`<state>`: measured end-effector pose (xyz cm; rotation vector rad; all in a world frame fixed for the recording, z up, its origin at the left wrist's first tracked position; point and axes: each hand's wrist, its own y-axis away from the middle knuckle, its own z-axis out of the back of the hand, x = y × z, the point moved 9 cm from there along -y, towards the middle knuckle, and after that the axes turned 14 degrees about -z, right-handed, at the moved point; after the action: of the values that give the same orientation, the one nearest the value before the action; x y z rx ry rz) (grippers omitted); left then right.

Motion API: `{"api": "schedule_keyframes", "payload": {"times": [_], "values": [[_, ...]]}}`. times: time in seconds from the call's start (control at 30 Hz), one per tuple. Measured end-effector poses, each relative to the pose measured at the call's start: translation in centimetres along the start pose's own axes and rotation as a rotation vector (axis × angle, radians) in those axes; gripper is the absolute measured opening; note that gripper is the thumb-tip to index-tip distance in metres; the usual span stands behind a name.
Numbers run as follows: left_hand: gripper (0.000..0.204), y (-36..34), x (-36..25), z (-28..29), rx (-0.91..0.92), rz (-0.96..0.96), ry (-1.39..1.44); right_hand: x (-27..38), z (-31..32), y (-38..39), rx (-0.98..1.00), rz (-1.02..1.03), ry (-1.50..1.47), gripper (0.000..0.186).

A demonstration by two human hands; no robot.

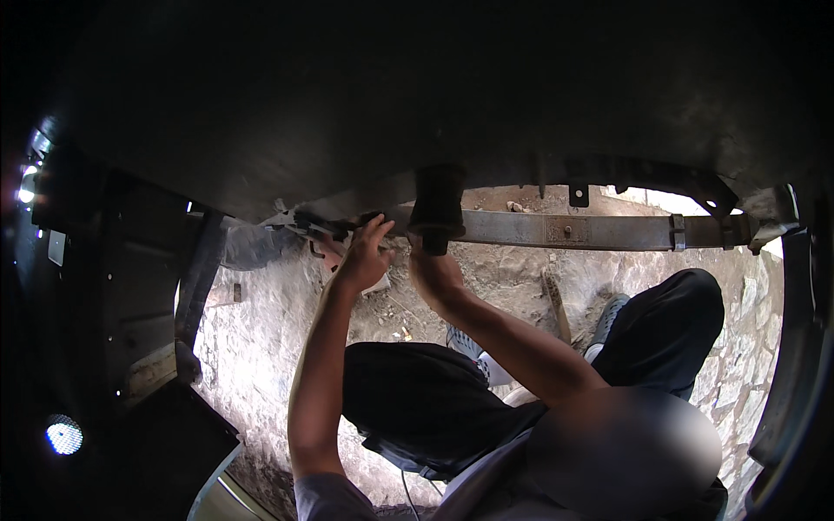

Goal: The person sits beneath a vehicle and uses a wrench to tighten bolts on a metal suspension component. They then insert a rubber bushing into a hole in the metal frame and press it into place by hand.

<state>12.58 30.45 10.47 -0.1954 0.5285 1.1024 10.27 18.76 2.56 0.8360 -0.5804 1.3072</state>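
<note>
Head view: the step in hand looks like close two-handed work around the flat metal bar (521, 229), which runs crosswise below the dark overhead panel (304, 113). The left hand (372, 252) has its fingers loosely parted beside the dark fittings (321, 223); the right hand (434, 273) reaches up behind the dark cylindrical part (439, 208) (its fingers are hidden, so I cannot tell whether they pinch anything). The next move seems to call for careful feeling in that shadowed gap.
</note>
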Motion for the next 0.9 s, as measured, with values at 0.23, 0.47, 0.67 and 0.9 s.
{"api": "schedule_keyframes", "payload": {"times": [0.23,0.47,0.67,0.9], "values": [[0.059,-0.4,-1.8,0.1,0.066,-0.009,-0.119,0.0,2.0,-1.3,0.03,-0.13,-0.216,0.035],[0.059,-1.1,-2.4,0.0,0.05,-0.015,-0.115,-1.0,2.4,-1.6,0.039,-0.12,-0.211,0.034],[0.058,-0.6,-0.1,-0.9,0.049,-0.057,-0.057,-0.9,1.0,-0.1,0.15,-0.1,-0.065,0.043],[0.055,-0.9,0.7,-1.4,0.02,-0.105,0.014,1.8,4.4,-2.1,0.109,-0.148,-0.155,0.043]]}}
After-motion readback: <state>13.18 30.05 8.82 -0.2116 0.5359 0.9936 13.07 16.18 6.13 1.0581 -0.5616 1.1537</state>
